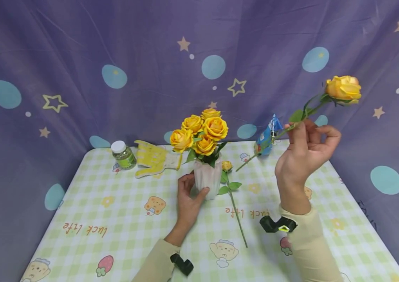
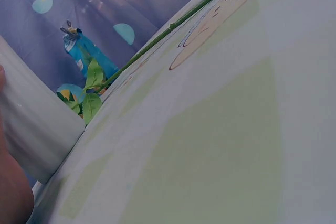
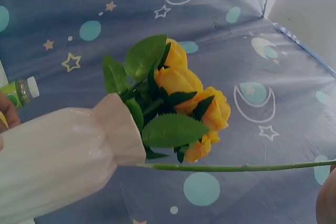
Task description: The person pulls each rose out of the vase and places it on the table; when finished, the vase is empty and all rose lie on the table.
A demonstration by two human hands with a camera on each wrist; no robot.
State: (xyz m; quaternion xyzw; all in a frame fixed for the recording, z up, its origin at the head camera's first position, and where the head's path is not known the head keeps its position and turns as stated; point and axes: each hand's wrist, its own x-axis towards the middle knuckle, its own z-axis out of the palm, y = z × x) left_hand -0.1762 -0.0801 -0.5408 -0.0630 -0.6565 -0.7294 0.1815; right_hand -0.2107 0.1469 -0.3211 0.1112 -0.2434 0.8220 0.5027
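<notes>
My left hand (image 1: 189,199) holds a white vase (image 1: 208,182) upright on the table, with its thumb on the near side. Several yellow roses (image 1: 215,128) stand in the vase. Raised at the right, my right hand (image 1: 305,152) pinches the green stem of a single yellow rose (image 1: 343,90). That stem slants down to the left. In the right wrist view, the stem (image 3: 247,168) reaches visually to the vase's rim; whether it touches, I cannot tell. Another rose (image 1: 226,166) lies beside the vase, its stem pointing toward me.
A white-capped jar (image 1: 124,155) and a yellow-and-white glove (image 1: 153,158) are at the back left. At the back right stands a blue bag (image 1: 264,139) with a clip on top. A checked cloth (image 1: 121,219) covers the table; a purple curtain (image 1: 157,58) hangs behind.
</notes>
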